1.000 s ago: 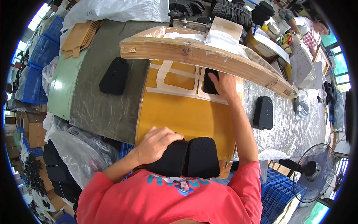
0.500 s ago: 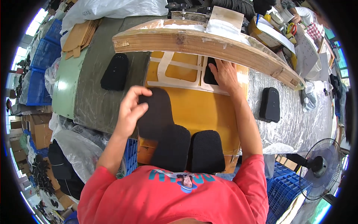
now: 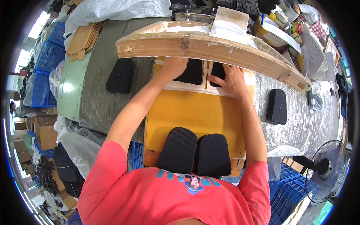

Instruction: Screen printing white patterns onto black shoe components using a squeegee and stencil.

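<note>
Overhead, a curved wooden beam (image 3: 210, 47) spans the workbench (image 3: 108, 105), above a yellow board (image 3: 195, 116) lying on it. Both hands reach under the beam onto a white frame (image 3: 205, 87) at the board's far end. The left hand (image 3: 173, 67), fingers curled loosely, presses a black pad (image 3: 192, 73) flat in the frame's left opening. The right hand (image 3: 230, 77), fingers spread open, rests on the frame beside a second pad (image 3: 218, 70). Two more pads (image 3: 178, 150) lie side by side at the near edge. Left of the bench stand blue crates (image 3: 48, 60) and a brown carton (image 3: 47, 131); white bags (image 3: 116, 9) lie behind.
</note>
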